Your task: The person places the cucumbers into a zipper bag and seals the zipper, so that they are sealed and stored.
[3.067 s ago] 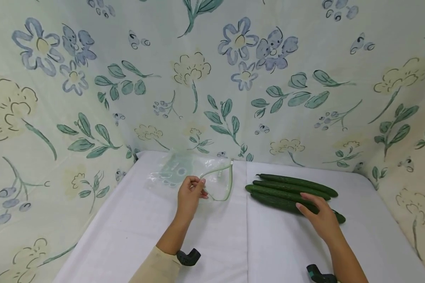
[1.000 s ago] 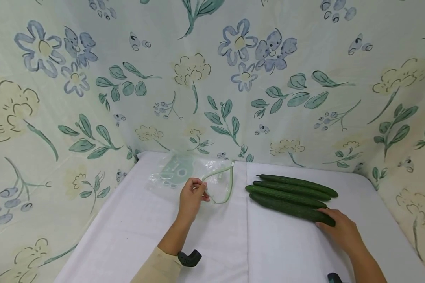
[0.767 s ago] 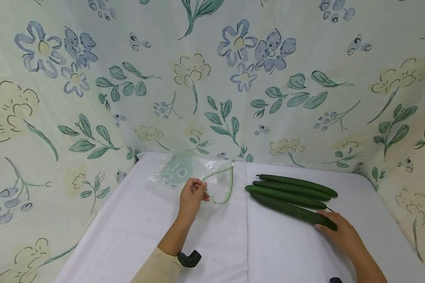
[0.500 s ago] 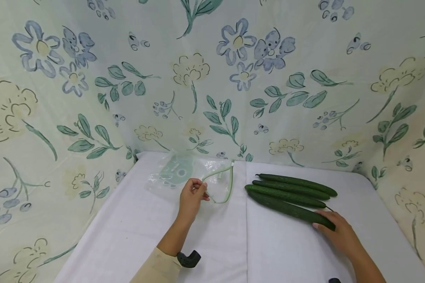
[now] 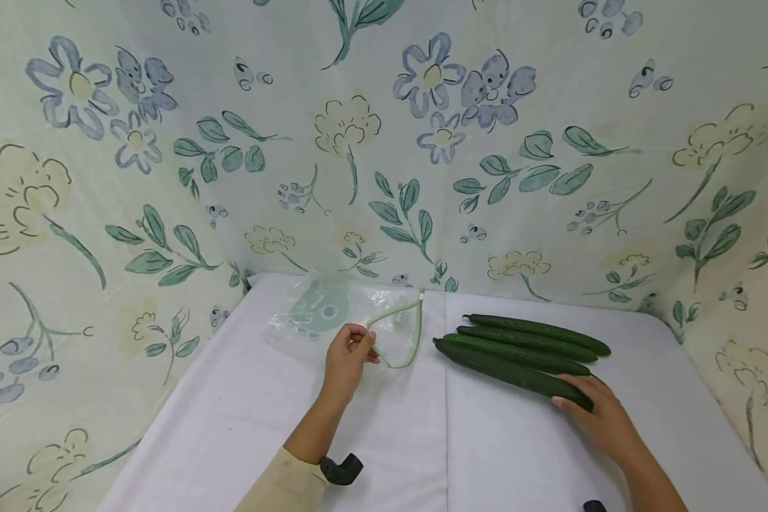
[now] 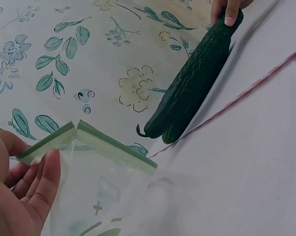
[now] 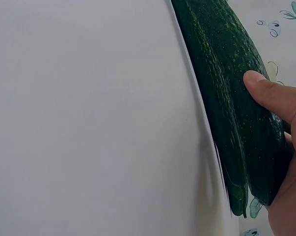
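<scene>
My left hand (image 5: 348, 355) pinches the rim of a clear zip bag (image 5: 323, 309) with a green zip edge. The bag lies flat to the hand's left, and its mouth stands open toward the right; the left wrist view shows the green zip strips (image 6: 116, 145) parted. On the right, my right hand (image 5: 598, 416) grips the right end of the nearest dark green cucumber (image 5: 502, 368). In the right wrist view the thumb lies along that cucumber (image 7: 258, 147), with most fingers hidden behind it. Other cucumbers (image 5: 537, 328) lie side by side just beyond.
A white cloth (image 5: 384, 441) with a seam down its middle covers the table. Floral-patterned curtain (image 5: 384, 142) hangs behind and along both sides. A dark wrist device (image 5: 342, 469) sits on the left wrist.
My right hand has gone from hovering over the cucumbers to gripping the nearest one's end. That cucumber has shifted left, toward the bag. The left hand has barely moved.
</scene>
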`<control>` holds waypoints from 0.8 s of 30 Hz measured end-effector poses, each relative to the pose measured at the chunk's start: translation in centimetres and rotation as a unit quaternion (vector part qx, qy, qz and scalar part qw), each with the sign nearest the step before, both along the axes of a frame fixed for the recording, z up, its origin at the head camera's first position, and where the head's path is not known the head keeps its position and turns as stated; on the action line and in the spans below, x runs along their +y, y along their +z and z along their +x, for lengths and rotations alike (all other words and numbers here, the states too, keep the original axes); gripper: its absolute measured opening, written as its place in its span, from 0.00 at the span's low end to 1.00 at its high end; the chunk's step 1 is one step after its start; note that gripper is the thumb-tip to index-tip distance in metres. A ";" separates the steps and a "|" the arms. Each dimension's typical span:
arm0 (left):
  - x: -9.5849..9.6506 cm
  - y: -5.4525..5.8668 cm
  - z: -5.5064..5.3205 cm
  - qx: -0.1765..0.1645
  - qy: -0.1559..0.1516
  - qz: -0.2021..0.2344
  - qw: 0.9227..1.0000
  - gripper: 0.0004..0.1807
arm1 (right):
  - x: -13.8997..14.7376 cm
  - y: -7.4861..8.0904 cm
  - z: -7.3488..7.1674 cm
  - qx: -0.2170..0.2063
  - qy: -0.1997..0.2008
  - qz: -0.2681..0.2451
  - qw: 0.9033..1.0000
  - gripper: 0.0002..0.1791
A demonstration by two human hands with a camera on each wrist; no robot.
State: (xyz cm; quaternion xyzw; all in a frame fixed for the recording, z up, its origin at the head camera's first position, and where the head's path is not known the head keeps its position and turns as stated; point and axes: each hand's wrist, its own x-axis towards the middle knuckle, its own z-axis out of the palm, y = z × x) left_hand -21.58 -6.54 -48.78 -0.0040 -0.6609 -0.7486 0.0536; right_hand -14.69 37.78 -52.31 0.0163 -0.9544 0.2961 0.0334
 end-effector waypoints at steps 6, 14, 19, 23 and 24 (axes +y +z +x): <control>0.1 -0.3 -0.1 0.003 -0.006 -0.008 1.000 0.11 | -0.7 0.1 -0.3 0.000 -0.003 0.000 1.000 0.34; 0.3 -0.5 0.0 0.002 -0.010 -0.019 1.000 0.09 | -1.9 0.1 -0.6 -0.008 -0.006 -0.004 1.000 0.35; 0.4 -0.4 0.0 -0.012 -0.011 -0.028 0.999 0.09 | -2.7 0.4 -0.9 0.004 -0.001 -0.009 1.000 0.34; 0.6 -0.3 0.1 -0.020 -0.013 -0.034 0.999 0.09 | -3.3 0.5 -1.0 0.011 0.001 -0.010 1.000 0.33; 0.7 -0.3 0.2 -0.020 -0.014 -0.035 0.999 0.09 | -3.5 0.5 -1.1 0.013 0.001 -0.010 1.000 0.33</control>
